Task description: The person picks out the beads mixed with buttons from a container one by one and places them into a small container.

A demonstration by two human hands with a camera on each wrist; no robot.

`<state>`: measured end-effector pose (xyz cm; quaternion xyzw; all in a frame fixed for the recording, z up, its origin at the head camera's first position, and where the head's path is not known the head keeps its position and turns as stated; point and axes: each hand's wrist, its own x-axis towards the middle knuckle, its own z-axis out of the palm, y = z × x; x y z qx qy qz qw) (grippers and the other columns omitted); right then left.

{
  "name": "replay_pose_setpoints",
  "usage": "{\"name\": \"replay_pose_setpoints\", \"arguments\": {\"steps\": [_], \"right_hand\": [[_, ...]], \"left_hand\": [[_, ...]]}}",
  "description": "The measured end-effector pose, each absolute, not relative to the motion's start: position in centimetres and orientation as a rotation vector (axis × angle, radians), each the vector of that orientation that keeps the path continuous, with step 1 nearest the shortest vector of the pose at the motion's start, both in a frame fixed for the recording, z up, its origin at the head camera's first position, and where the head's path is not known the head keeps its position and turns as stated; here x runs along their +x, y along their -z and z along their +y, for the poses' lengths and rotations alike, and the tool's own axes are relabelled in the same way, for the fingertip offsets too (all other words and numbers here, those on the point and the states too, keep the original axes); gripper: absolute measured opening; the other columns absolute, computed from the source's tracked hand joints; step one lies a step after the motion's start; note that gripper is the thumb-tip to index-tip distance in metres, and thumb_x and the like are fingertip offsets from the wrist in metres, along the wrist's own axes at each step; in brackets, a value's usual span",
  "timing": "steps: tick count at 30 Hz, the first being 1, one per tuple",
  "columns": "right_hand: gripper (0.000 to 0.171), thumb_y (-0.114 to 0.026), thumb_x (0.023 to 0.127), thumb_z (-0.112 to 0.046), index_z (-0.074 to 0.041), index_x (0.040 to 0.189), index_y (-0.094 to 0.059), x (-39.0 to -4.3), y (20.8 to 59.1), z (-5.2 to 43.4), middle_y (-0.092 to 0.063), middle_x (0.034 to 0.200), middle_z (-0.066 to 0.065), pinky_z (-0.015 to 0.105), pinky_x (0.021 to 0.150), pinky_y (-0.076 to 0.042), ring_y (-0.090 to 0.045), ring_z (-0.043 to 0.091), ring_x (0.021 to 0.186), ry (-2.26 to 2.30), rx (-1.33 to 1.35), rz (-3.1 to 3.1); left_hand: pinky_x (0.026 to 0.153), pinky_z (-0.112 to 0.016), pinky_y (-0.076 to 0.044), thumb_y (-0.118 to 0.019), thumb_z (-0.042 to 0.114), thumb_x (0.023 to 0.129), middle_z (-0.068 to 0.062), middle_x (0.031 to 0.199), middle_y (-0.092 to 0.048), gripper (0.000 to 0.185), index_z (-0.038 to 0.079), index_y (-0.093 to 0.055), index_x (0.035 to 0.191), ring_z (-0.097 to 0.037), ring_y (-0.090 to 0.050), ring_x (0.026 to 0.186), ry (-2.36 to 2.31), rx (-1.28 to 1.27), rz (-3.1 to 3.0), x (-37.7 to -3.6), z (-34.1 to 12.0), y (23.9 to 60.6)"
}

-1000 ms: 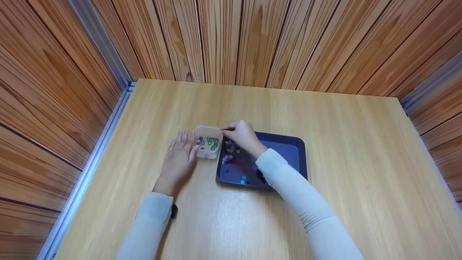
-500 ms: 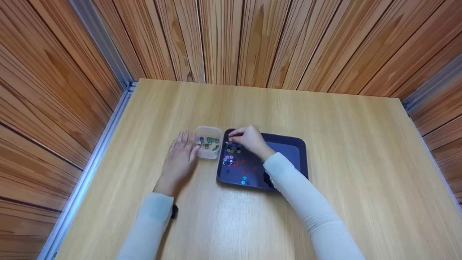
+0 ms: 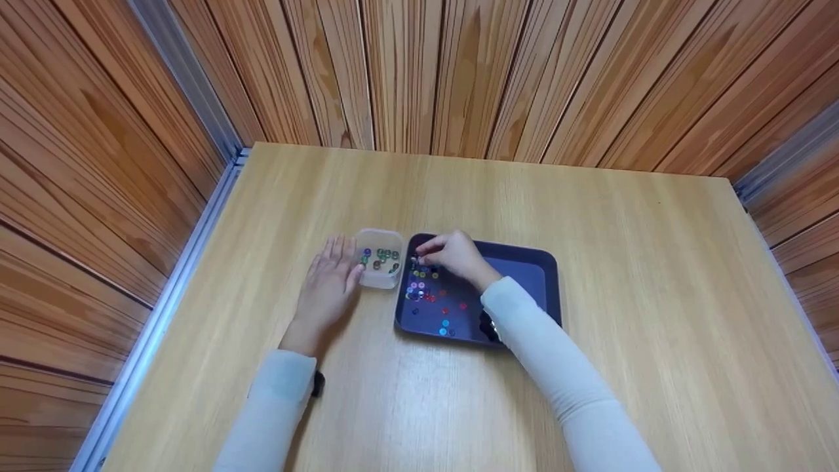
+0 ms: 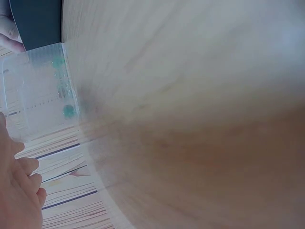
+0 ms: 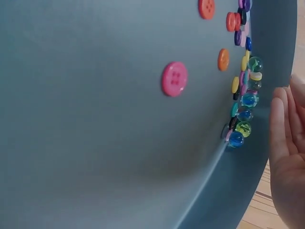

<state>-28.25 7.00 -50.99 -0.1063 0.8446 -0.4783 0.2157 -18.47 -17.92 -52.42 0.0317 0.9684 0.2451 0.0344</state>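
Barely any change since half a second ago: right hand point(image 3: 453, 257) stays curled over the tray point(image 3: 524, 262) beads point(image 3: 419, 286), grip unclear; left hand point(image 3: 330, 283) flat, relaxed against the tub point(image 3: 379, 266).

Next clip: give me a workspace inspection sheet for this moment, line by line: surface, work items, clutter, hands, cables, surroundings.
Surface: light wooden table, flat, no spills seen.
Work items: dark tray holding coloured buttons and glass marbles bunched along one wall; clear plastic container just left of the tray with marbles inside.
Clutter: nothing seen.
Hands: left hand lies flat on the table, fingers straight, thumb side against the container; right hand is over the tray's far left corner, fingers curled together at the marbles; whether it holds one cannot be told.
Cables: nothing seen; a small dark item shows at the left cuff.
Surroundings: wood-panelled walls with metal strips at the table edges.
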Motion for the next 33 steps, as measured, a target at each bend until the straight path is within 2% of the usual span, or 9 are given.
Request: {"name": "replay_pose_setpoints", "arguments": {"steps": [6,12,16,23,33], "right_hand": [[0.022,-0.075,0.086,-0.004,-0.006,0.107,-0.078,-28.3,51.5,7.0,-0.077,0.108,0.011,0.026,0.084,-0.059,-0.074,0.016,0.093,1.267,-0.301,2.324],[0.02,-0.076,0.084,-0.005,-0.006,0.104,-0.079,-28.4,52.0,6.6,-0.078,0.102,0.011,0.017,0.067,-0.055,-0.071,0.006,0.076,1.239,-0.329,2.345],[0.02,-0.075,0.083,-0.005,-0.006,0.103,-0.079,-28.4,52.4,6.4,-0.078,0.099,0.011,0.015,0.061,-0.052,-0.067,0.003,0.07,1.22,-0.324,2.361],[0.019,-0.074,0.085,-0.005,-0.007,0.103,-0.079,-28.5,52.8,6.5,-0.078,0.101,0.011,0.016,0.06,-0.052,-0.066,0.004,0.069,1.193,-0.321,2.381],[0.018,-0.073,0.087,-0.007,-0.008,0.104,-0.079,-28.5,52.4,6.0,-0.079,0.095,0.01,0.017,0.055,-0.052,-0.064,0.006,0.063,1.163,-0.331,2.373]], "left_hand": [[0.128,-0.05,-0.004,-0.03,0.044,0.107,-0.012,0.169,-0.007,0.064,0.015,-0.009,0.16,-0.03,0.001,0.157,-0.776,0.092,2.964,-18.5,-17.9,52.4],[0.128,-0.05,-0.007,-0.031,0.043,0.107,-0.014,0.168,-0.011,0.063,0.013,-0.012,0.16,-0.032,-0.002,0.157,-0.761,0.106,2.993,-18.5,-18.0,52.5],[0.127,-0.051,-0.008,-0.031,0.042,0.108,-0.016,0.167,-0.013,0.063,0.01,-0.015,0.16,-0.033,-0.005,0.156,-0.753,0.118,3.008,-18.5,-17.9,52.5],[0.128,-0.05,-0.006,-0.031,0.044,0.107,-0.012,0.168,-0.01,0.064,0.015,-0.011,0.16,-0.029,-0.002,0.157,-0.782,0.086,2.975,-18.5,-17.9,52.7],[0.128,-0.05,-0.005,-0.031,0.045,0.107,-0.011,0.169,-0.007,0.064,0.017,-0.008,0.161,-0.029,0.0,0.157,-0.807,0.085,2.96,-18.4,-18.0,52.6]]}}
